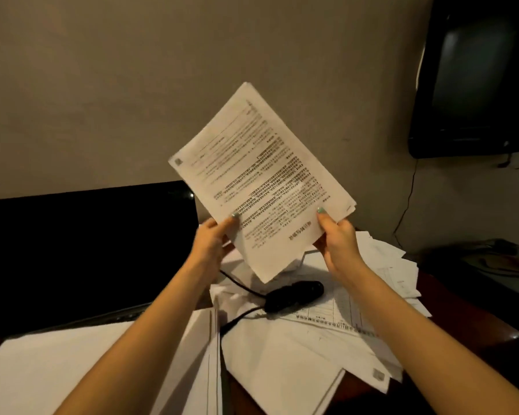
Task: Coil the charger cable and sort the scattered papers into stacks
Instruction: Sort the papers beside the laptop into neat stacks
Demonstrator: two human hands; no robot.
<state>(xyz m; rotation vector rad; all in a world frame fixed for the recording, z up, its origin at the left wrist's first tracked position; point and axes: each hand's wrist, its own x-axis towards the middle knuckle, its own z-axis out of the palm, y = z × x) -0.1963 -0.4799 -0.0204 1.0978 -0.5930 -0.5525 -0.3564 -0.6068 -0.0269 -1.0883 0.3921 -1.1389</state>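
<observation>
Head view shows the job at an early stage, by my judgement: the black charger brick [294, 295] with its thin black cable [240, 286] lies uncoiled across loose white sheets [282, 348] scattered over the dark wooden bench [486, 333], and only a rough pile of white paper [72, 363] at the near left hints at a stack. A thin sheaf of white printed pages [261, 187] is held up in the air above the clutter, tilted, well clear of the bench. The left hand [213, 238] pinches its lower left edge, thumb on the printed face; the right hand [336, 235] grips the lower right edge likewise, thumb on top, fingers curled behind.
</observation>
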